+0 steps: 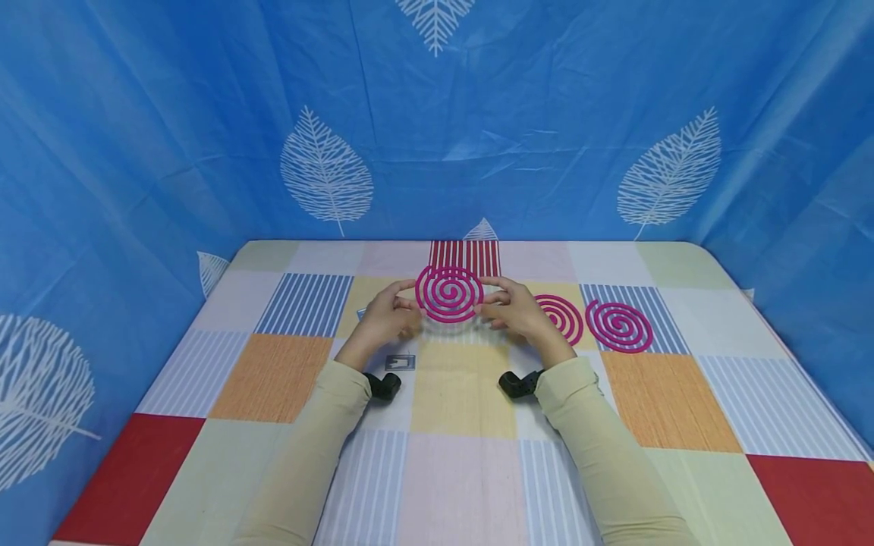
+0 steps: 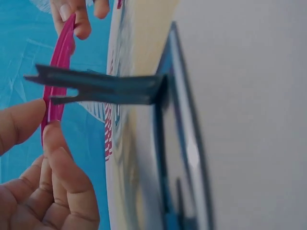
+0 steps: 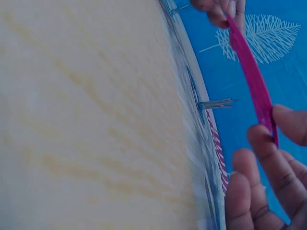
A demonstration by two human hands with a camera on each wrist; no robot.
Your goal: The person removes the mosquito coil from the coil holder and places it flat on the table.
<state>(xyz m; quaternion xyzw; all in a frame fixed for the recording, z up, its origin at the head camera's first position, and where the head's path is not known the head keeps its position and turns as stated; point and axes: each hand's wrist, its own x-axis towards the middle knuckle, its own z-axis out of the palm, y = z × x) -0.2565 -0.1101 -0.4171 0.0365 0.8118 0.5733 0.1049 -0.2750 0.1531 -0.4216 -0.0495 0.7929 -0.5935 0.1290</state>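
Observation:
A pink mosquito coil (image 1: 451, 291) is held up over the far middle of the table, its spiral facing me. My left hand (image 1: 386, 318) pinches its left edge between thumb and fingers. At the opposite edge, my right hand (image 1: 520, 309) grips it the same way. Both wrist views show the coil (image 3: 254, 81) nearly edge-on, slightly bowed. Near my left wrist lies a small metal coil stand (image 1: 400, 362); its forked prong (image 2: 100, 86) sticks up and overlaps the coil in the left wrist view.
Two more pink coils, one (image 1: 568, 322) partly behind my right forearm and another (image 1: 620, 324) farther right, lie on the patchwork tablecloth (image 1: 464, 387). Another metal stand (image 1: 362, 312) sits beside my left hand. A blue leaf-print curtain (image 1: 492, 152) encloses the table's back and sides.

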